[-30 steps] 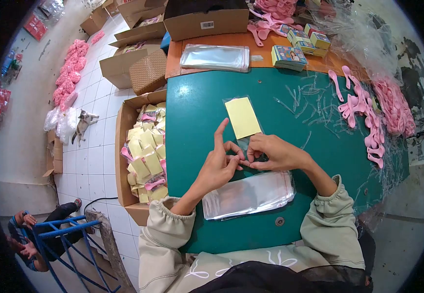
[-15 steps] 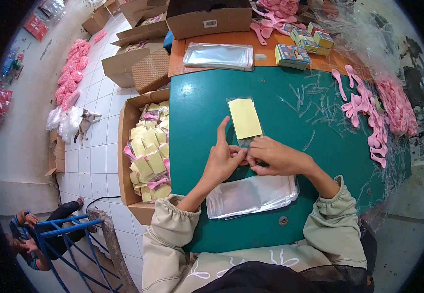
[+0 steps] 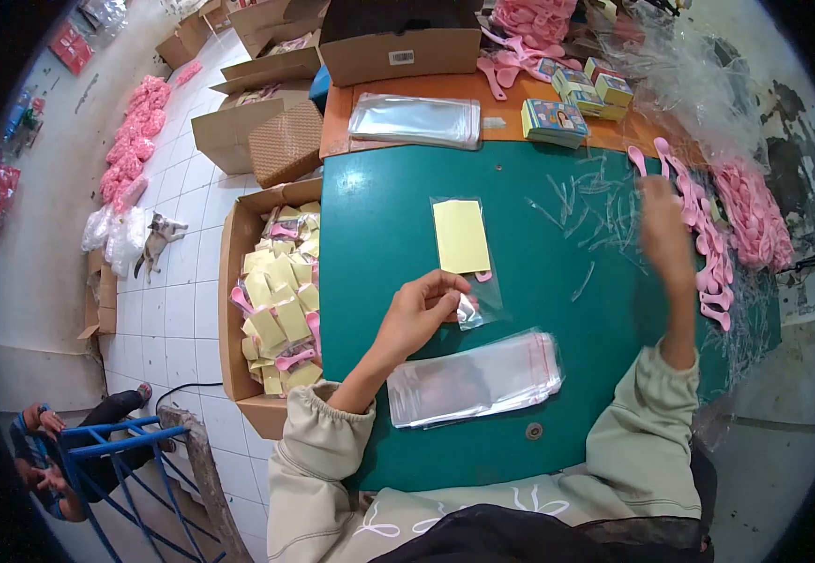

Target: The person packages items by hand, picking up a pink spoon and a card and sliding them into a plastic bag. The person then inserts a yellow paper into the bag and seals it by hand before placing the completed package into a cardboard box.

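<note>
My left hand (image 3: 419, 314) pinches the lower end of a clear plastic bag (image 3: 488, 302) lying on the green table. A yellow card (image 3: 461, 236) fills the bag's upper part, and a bit of pink (image 3: 483, 276) shows under the card's lower edge. My right hand (image 3: 664, 225) is at the table's right side, smeared by motion, beside a row of pink spoons (image 3: 708, 246) and loose clear plastic strips (image 3: 604, 211); its fingers cannot be made out. A stack of clear bags (image 3: 473, 380) lies close in front of me.
An open carton (image 3: 239, 366) left of the table (image 3: 379, 216) holds many bagged yellow cards. Along the back are more clear bags (image 3: 415, 120), stacks of small printed boxes (image 3: 554, 122) and a brown box (image 3: 400, 42). A cat (image 3: 156, 242) and a seated person (image 3: 60, 450) are at left.
My right hand has left the bag and swung right to the strips and spoons. My left hand keeps the bag's lower end, whose clear part now shows.
</note>
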Demonstrator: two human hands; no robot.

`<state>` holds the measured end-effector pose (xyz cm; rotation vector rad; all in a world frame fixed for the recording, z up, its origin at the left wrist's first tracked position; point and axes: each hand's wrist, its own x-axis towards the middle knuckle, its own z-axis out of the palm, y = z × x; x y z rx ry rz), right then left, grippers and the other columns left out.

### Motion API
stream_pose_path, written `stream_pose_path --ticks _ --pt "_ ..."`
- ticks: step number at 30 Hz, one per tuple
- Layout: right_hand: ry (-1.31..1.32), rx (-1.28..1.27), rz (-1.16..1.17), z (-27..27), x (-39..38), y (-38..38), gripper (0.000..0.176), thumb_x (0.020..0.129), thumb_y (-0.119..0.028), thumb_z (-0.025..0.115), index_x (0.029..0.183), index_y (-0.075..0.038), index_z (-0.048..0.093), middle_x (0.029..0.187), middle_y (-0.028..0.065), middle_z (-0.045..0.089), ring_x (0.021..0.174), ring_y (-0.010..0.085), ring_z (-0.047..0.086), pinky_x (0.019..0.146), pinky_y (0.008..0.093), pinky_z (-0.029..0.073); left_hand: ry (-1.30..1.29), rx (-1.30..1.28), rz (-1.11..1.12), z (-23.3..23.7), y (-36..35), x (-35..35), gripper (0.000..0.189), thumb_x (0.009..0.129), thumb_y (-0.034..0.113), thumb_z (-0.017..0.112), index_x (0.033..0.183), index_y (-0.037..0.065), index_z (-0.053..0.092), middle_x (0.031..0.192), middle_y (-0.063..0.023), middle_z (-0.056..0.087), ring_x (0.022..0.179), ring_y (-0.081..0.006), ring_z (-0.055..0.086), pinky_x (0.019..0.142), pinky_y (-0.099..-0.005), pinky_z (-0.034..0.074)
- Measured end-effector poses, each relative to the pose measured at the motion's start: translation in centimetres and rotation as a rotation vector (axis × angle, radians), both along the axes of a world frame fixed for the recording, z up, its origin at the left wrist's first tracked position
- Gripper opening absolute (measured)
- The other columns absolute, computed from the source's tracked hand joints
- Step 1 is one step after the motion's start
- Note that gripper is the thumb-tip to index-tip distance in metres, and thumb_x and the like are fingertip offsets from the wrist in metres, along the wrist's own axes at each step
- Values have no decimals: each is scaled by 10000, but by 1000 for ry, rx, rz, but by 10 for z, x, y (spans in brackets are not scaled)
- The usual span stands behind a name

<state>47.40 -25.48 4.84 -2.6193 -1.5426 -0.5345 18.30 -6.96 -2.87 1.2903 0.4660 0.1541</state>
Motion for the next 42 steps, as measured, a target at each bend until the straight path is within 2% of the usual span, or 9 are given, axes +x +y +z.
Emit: stream_pose_path --ticks 1,3,10,12,19,24,27,36,42 --pt "39 52 270 -2 -31 15 434 648 79 534 1074 12 481 1053 228 474 992 386 494 872 411 423 -24 -52 -7 0 1 0 154 931 105 476 1021 3 550 945 -79 625 896 -116 607 766 -235 505" --pt "581 64 522 -10 -87 37 473 694 -41 657 1115 -36 443 1076 185 430 1018 372 488 900 405 419 -71 -123 24 6 0 0 160 935 109 470 1029 -1 538 969 -85 621 914 -118 605 784 -235 499" --pt "791 300 607 -60 -117 60 151 753 -42 662 873 -33 571 969 111 463 777 241 560 672 308 477 -84 -233 46 22 5 -8 130 914 86 507 1023 14 502 993 -112 603 936 -132 608 770 -247 510" --pt "837 350 625 -63 -113 57 153 757 -43 664 880 -31 574 967 103 462 757 209 559 651 280 472 4 112 15 15 5 -6 124 897 62 527 1006 8 501 964 -101 598 942 -139 606 723 -242 523" --pt "1279 343 401 -59 -117 55 143 785 -70 663 882 -10 576 914 57 501 746 106 554 644 240 471 28 593 99 12 -2 1 105 850 53 598 924 -7 554 864 -52 576 845 -115 597 593 -227 539" --pt "1694 307 192 -67 -115 59 84 871 -71 581 872 9 554 870 52 578 739 108 596 657 212 495 -19 442 182 -1 -4 5 128 838 75 625 907 -19 570 843 -47 584 795 -98 583 579 -225 534" --pt "1707 432 169 -70 -117 61 136 856 -91 605 847 27 538 762 80 623 680 123 632 592 234 516 50 398 166 -1 -2 7 159 832 84 638 922 -17 554 850 -42 587 777 -100 591 567 -218 526" --pt "1617 492 117 -73 -124 63 137 847 -23 580 881 20 456 741 113 619 648 132 640 538 238 525 63 322 243 1 -5 8 203 856 104 606 993 19 483 835 -41 590 751 -98 613 514 -206 487" --pt "1567 476 150 -69 -130 64 272 848 -36 577 1101 31 504 730 107 623 619 120 626 526 231 515 92 367 219 5 -5 8 232 866 134 590 1075 45 540 950 -36 601 746 -85 605 509 -197 454"
